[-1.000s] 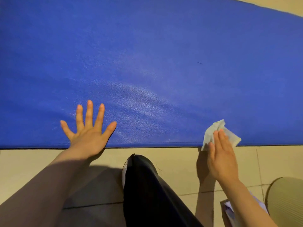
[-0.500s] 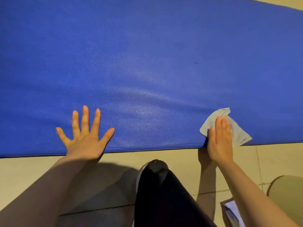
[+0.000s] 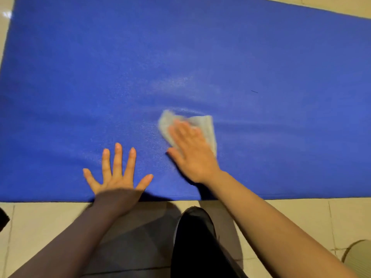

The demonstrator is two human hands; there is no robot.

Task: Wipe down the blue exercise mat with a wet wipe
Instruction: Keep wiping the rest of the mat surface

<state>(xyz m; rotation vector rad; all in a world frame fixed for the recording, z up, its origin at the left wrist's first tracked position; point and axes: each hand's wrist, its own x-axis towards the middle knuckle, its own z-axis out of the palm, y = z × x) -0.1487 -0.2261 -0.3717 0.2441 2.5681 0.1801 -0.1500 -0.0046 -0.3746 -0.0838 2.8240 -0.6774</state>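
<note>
The blue exercise mat (image 3: 100,77) lies flat on a tiled floor and fills most of the view. A pale wet wipe (image 3: 202,123) lies spread on the mat near its middle. My right hand (image 3: 190,151) presses flat on the wipe with straight fingers and covers its lower part. My left hand (image 3: 118,173) rests flat on the mat near its front edge, fingers spread wide. Shiny streaks show on the mat just above and to the right of the wipe.
Beige floor tiles (image 3: 301,213) run along the mat's front edge. My dark-clothed knee (image 3: 196,237) is just in front of the mat, between my arms. A pale ribbed object (image 3: 359,251) sits at the lower right corner. A small dark mark (image 3: 254,91) lies on the mat.
My right hand slid the wipe from the mat's front edge at the right to the left and further onto the mat. My left hand stayed planted near the front edge. The view shifted.
</note>
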